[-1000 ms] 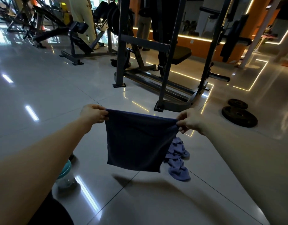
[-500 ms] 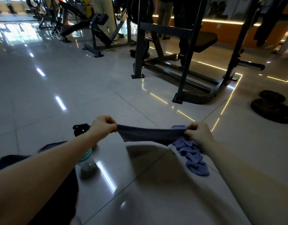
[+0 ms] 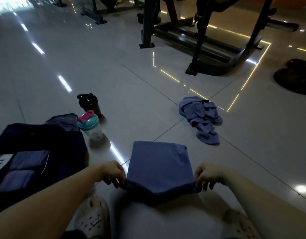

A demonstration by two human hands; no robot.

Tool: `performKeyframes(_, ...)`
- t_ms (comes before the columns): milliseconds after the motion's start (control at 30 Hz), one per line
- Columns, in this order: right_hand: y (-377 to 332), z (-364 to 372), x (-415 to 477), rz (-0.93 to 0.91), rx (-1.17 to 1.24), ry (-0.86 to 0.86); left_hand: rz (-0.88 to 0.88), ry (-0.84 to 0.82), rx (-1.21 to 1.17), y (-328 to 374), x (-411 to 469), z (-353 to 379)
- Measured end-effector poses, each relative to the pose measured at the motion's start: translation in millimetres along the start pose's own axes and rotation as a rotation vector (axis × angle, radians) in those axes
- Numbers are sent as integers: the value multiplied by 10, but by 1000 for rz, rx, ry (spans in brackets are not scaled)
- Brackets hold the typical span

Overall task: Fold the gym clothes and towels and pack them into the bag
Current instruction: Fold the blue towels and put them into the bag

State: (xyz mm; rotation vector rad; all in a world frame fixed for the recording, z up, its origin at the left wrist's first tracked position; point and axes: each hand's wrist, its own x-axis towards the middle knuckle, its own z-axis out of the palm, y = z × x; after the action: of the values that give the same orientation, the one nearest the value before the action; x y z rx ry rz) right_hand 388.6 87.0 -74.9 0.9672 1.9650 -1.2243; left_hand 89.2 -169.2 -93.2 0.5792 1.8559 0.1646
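Note:
A blue towel [image 3: 159, 164] lies half folded on the tiled floor in front of me, its near edge lifted. My left hand [image 3: 112, 173] pinches the near left corner and my right hand [image 3: 206, 175] pinches the near right corner. A dark open bag [image 3: 36, 152] sits at the left with folded blue cloth [image 3: 26, 163] inside. A crumpled blue garment [image 3: 202, 116] lies on the floor farther off to the right.
A clear shaker bottle with a teal lid [image 3: 91, 125] and a black bottle [image 3: 89, 103] stand beside the bag. A dark gym rack base [image 3: 207, 66] and weight plates [image 3: 293, 78] lie beyond. My white clogs [image 3: 93, 218] are below my arms.
The towel was held up hanging between my hands; I have lowered it and laid it flat on the floor. My view has tipped down, bringing the bag and bottles into sight.

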Motion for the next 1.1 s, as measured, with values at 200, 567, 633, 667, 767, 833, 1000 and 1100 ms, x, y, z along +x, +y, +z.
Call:
performKeyframes(200, 54, 27, -20, 29, 38, -109, -5, -13, -25, 53, 56, -36)
performKeyframes(567, -16, -365, 519, -125, 228, 472, 213, 475, -467, 294, 726, -297)
performKeyframes(633, -5, -429, 683, -149, 202, 508, 191, 500, -509, 352, 875, -295)
performKeyframes(667, 11, -454, 767, -153, 186, 523, 183, 513, -524, 371, 962, -294)
performKeyframes(767, 56, -486, 1003, -133, 133, 569, 189, 542, -525, 405, 1175, -315)
performKeyframes(833, 79, -473, 1139, -133, 126, 589, 201, 539, -529, 415, 1292, -324)
performKeyframes(1000, 178, -394, 1366, -110, 129, 598, 174, 569, -498, 381, 1573, -313)
performKeyframes(1100, 222, -356, 1441, -97, 128, 601, 109, 622, -457, 339, 1705, -302)
